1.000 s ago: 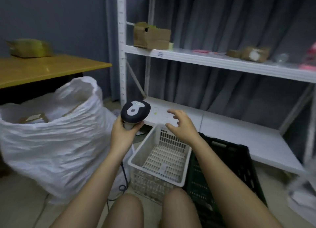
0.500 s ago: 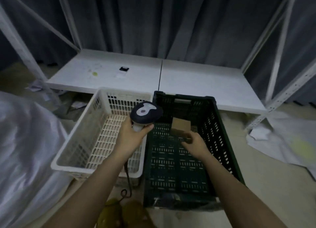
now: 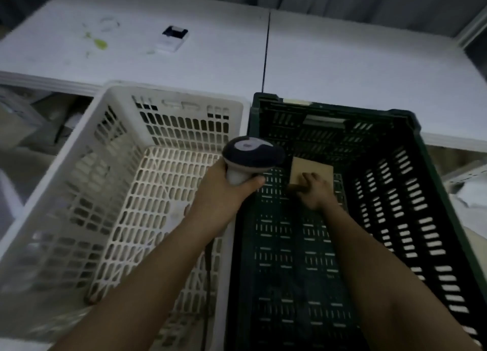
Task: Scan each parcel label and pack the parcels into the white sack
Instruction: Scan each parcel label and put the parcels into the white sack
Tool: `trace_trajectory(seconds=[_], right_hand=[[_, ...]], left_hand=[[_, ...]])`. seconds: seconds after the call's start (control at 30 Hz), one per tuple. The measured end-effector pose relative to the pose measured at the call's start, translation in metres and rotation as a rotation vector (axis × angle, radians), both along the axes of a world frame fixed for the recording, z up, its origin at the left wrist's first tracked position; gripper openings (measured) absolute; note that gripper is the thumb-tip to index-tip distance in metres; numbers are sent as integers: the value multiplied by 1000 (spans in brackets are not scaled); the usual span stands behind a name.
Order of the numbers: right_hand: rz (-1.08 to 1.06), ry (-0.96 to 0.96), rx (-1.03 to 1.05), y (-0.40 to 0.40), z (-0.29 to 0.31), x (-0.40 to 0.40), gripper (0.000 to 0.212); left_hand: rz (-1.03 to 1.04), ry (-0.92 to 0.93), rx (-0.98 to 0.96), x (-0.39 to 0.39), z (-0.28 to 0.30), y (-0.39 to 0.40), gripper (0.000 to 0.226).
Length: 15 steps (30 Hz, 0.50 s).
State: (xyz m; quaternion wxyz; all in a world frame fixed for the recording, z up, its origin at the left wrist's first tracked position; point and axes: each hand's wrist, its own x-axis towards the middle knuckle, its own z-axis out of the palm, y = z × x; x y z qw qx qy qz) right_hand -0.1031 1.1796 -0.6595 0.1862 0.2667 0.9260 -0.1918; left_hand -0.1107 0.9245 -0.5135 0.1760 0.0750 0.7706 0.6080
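Observation:
My left hand [image 3: 228,190] grips a handheld barcode scanner [image 3: 251,157] with a dark head and a white handle, held over the wall between the two crates. A small brown cardboard parcel [image 3: 313,169] lies on the floor of the dark green crate [image 3: 411,187]. My right hand [image 3: 315,191] reaches into that crate, fingers curled around the parcel's near edge. The white sack is out of view.
A white slotted crate [image 3: 87,171] stands left of the green one, with nothing visible inside. Behind both runs a low white shelf board [image 3: 342,60] with a small black-and-white device [image 3: 172,38] on it. The scanner's cable [image 3: 208,271] hangs below my left wrist.
The view has swung from the sack and shelves down onto the crates. My right hand went from hovering over the white crate into the green crate and took hold of the parcel.

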Motion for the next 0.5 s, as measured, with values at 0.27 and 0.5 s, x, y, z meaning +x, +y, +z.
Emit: trace_trajectory(seconds=[0.27, 0.5], right_hand=[[-244, -133, 2, 2, -31, -26, 79], [-316, -42, -9, -9, -35, -18, 82]], left_hand=[[-63, -34, 4, -12, -27, 4, 48], [-69, -48, 7, -13, -28, 3, 49]])
